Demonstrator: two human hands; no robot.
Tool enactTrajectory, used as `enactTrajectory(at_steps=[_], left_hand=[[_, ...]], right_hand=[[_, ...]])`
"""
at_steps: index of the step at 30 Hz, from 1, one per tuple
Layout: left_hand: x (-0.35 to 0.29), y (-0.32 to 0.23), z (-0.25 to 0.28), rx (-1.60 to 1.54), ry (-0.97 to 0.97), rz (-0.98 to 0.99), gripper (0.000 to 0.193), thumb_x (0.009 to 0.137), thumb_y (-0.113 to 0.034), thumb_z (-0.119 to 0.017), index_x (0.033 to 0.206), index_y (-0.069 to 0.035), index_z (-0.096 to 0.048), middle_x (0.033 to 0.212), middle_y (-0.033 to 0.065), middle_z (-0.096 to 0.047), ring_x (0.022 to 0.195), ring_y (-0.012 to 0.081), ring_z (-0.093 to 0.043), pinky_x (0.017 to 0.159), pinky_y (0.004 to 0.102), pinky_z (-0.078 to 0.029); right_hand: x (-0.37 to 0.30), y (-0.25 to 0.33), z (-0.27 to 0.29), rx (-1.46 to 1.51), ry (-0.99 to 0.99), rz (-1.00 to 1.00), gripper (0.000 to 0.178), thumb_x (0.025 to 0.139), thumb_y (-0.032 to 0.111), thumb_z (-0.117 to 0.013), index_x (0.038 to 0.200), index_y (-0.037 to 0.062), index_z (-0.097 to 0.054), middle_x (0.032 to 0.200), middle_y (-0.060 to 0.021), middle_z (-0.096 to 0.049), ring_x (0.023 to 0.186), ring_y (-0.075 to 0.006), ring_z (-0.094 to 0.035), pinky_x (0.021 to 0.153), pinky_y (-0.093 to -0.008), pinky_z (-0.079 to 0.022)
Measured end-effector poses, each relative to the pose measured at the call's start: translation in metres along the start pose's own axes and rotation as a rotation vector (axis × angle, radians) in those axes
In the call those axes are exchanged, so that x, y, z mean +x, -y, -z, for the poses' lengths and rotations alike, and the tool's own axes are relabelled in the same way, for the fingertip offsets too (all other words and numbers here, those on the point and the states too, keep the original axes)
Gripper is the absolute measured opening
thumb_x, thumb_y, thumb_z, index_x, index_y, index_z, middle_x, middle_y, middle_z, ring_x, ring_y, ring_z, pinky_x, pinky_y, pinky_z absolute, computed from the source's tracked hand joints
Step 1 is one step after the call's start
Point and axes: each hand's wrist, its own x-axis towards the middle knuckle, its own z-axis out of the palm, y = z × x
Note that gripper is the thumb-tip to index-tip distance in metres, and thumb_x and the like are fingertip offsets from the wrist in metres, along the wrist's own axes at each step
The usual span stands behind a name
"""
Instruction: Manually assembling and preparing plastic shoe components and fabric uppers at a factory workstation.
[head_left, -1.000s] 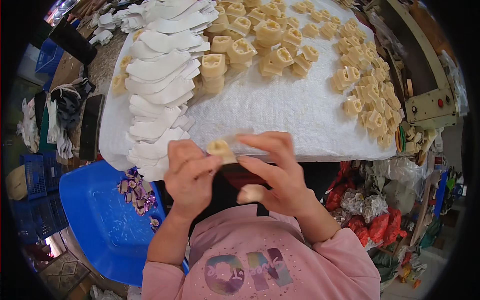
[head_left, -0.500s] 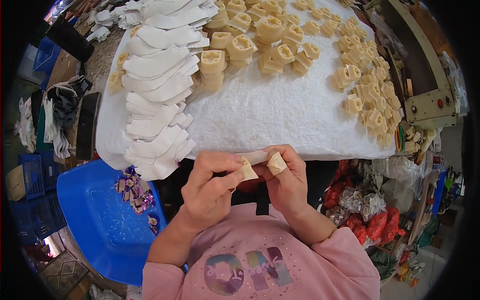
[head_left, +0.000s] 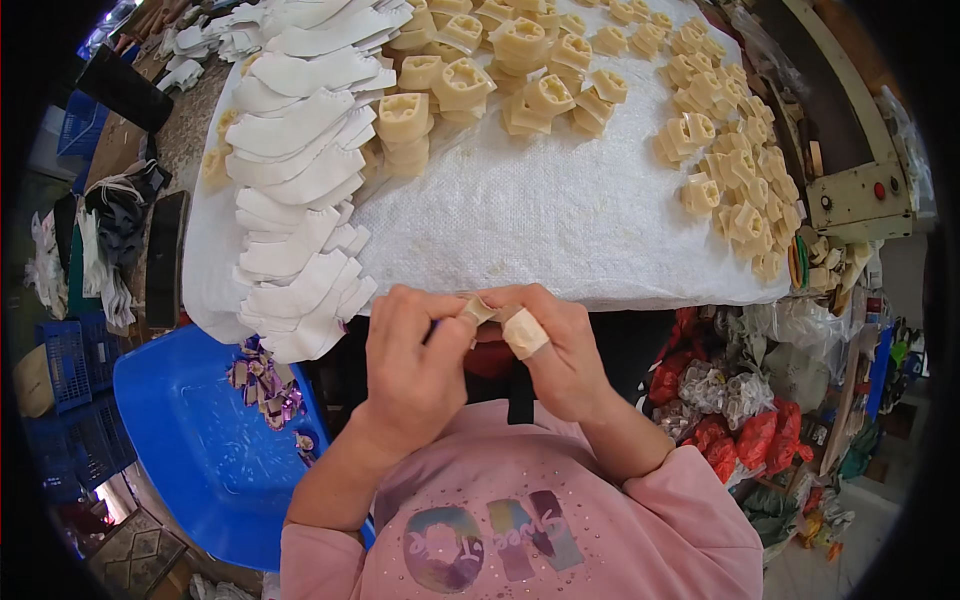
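On the left, our blue tub (head_left: 195, 450) sits below overlapping white strips (head_left: 300, 190) on the covered bench (head_left: 560, 240). At its near edge, our left hand (head_left: 415, 350) pinches a small cream piece (head_left: 475, 311), which seems light and bendy, best held by its rims. Our right hand (head_left: 550, 345) curls close beside it; we cannot tell whether it grips. Farther right lie hollow blocks (head_left: 743, 170).

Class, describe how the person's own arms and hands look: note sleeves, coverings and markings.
Both arms come out of plain pink sleeves that end around the elbows, leaving the forearms bare. The left hand and right hand wear no gloves. A cream-coloured wrap covers the end of the right thumb; its material is unclear. No watch or bracelet shows.
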Motion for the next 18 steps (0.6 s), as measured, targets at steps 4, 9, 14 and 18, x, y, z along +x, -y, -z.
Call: enactTrajectory(at_steps=[4,9,14,18], left_hand=[[-0.008,0.001,-0.002,-0.521,-0.124,0.276,0.024,0.063,0.013,-0.065,0.078,-0.001,-0.053,0.088,0.0132,-0.061,0.078,0.0262,-0.06,0.065,0.0336,-0.047],[-0.013,0.004,-0.005,-0.861,-0.09,0.296,0.025,0.066,0.017,-0.063,0.073,-0.002,-0.048,0.092,0.016,-0.063,0.086,0.0278,-0.065,0.072,0.0306,-0.052],[-0.011,0.005,-0.005,-0.587,-0.064,0.147,0.021,0.073,0.014,-0.062,0.074,-0.001,-0.049,0.089,0.0164,-0.063,0.073,0.0234,-0.06,0.063,0.0303,-0.049],[-0.014,0.006,-0.008,-0.635,0.0,0.27,0.019,0.077,0.009,-0.064,0.081,-0.004,-0.05,0.093,0.0144,-0.061,0.083,0.0218,-0.061,0.07,0.0302,-0.048]], right_hand=[[0.013,0.001,0.015,0.171,0.113,-0.107,0.028,0.091,0.018,-0.056,0.109,-0.003,-0.057,0.09,-0.0097,-0.064,0.079,-0.0143,-0.061,0.072,-0.0268,-0.049],[0.025,-0.004,0.031,0.452,0.36,-0.305,0.038,0.079,0.008,-0.071,0.112,-0.0026,-0.055,0.099,-0.0098,-0.062,0.09,-0.0151,-0.06,0.083,-0.0276,-0.049],[0.03,-0.004,0.025,0.272,0.352,-0.218,0.042,0.078,0.004,-0.071,0.116,-0.0012,-0.052,0.095,-0.009,-0.063,0.085,-0.0131,-0.061,0.08,-0.0275,-0.051],[0.032,-0.012,0.015,0.229,0.226,-0.25,0.033,0.085,0.011,-0.064,0.115,0.0,-0.054,0.089,-0.0075,-0.064,0.082,-0.0113,-0.06,0.075,-0.0263,-0.05]])
